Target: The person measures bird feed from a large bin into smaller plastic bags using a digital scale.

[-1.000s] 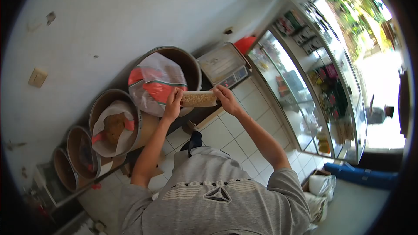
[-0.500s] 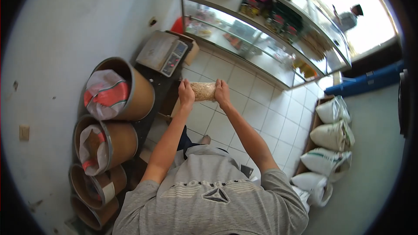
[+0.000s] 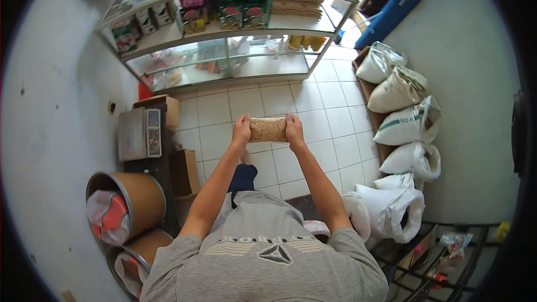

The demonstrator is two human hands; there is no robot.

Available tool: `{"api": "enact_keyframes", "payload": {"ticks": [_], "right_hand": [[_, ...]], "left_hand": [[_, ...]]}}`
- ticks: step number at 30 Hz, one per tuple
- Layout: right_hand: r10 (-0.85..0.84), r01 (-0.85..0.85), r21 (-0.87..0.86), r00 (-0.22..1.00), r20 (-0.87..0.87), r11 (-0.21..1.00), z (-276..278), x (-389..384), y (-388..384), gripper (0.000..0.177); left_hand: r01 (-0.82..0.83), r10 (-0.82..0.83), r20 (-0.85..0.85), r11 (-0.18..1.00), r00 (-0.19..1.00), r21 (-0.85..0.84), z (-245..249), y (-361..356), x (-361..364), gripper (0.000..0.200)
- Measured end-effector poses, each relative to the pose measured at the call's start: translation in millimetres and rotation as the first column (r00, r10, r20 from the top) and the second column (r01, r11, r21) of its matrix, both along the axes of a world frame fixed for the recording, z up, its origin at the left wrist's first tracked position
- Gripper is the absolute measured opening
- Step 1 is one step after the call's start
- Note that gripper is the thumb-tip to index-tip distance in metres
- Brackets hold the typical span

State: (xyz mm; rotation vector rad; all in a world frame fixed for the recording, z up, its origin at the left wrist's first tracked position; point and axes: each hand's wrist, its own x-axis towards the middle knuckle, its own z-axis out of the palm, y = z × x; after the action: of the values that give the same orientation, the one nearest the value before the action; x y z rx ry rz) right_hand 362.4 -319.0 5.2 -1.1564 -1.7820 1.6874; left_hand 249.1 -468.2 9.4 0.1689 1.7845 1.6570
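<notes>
Between my two hands I hold a clear plastic bag of tan grain-like bits [image 3: 268, 130], stretched out level in front of me over the tiled floor. My left hand [image 3: 241, 130] grips its left end, thumb on top. Around the right end my right hand [image 3: 293, 130] is closed in the same way. The bag looks full and roughly rectangular. What kind of grain or pellet it holds is too small to tell. My fingers underneath the bag are hidden.
A glass display case [image 3: 224, 86] with packets stands ahead. At the left are a digital scale [image 3: 134, 134], a cardboard box [image 3: 184, 172] and brown drums [image 3: 148, 201]. Several white sacks [image 3: 400, 126] line the right wall, with a black metal rack [image 3: 447, 279] behind them.
My view has swung to the right, so the case, scale and drums shift left and the rack appears. The bag stays in both hands, now more level and face-up.
</notes>
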Motion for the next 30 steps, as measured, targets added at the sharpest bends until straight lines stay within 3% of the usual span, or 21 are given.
{"api": "enact_keyframes", "payload": {"ticks": [1, 3, 8, 10, 15, 21, 26, 30], "right_hand": [[-0.024, 0.023, 0.008, 1.000, 0.008, 1.000, 2.2, 4.0, 13.2, 0.035], [-0.071, 0.071, -0.010, 0.997, -0.003, 0.997, 2.6, 8.8, 40.7, 0.035], [-0.120, 0.116, -0.120, 0.992, -0.029, 0.986, 4.0, 16.7, 101.0, 0.033], [-0.164, 0.129, -0.277, 0.981, -0.107, 0.952, 13.2, 12.3, 121.5, 0.029], [-0.143, 0.131, -0.179, 0.988, -0.055, 0.975, -1.3, -12.5, 191.9, 0.025], [-0.163, 0.154, -0.171, 0.986, -0.040, 0.973, -5.2, -71.3, 266.1, 0.024], [-0.165, 0.141, -0.172, 0.977, -0.136, 0.975, -4.0, -131.7, 306.6, 0.025], [-0.091, 0.009, -0.301, 0.962, -0.259, 0.953, -17.5, -179.9, 341.3, 0.024]], "left_hand": [[0.027, -0.027, -0.004, 1.000, 1.000, 0.004, 4.1, 13.7, 0.2, 0.036], [0.079, -0.081, 0.182, 0.997, 0.980, 0.023, 13.8, 40.6, 0.7, 0.035], [0.148, -0.164, 0.178, 0.984, 0.970, 0.101, -15.0, 120.7, -20.4, 0.034], [0.151, -0.176, 0.165, 0.976, 0.970, 0.154, -10.5, 149.7, -31.0, 0.035], [0.263, -0.279, 0.233, 0.960, 0.932, 0.100, 15.4, 210.7, -64.9, 0.036], [0.338, -0.381, 0.261, 0.921, 0.887, 0.195, 11.5, 271.8, -124.0, 0.025], [0.219, -0.304, 0.315, 0.935, 0.899, 0.280, 9.5, 301.3, -168.9, 0.015], [0.104, -0.199, 0.326, 0.952, 0.924, 0.287, 13.5, 330.4, -201.2, 0.010]]}}
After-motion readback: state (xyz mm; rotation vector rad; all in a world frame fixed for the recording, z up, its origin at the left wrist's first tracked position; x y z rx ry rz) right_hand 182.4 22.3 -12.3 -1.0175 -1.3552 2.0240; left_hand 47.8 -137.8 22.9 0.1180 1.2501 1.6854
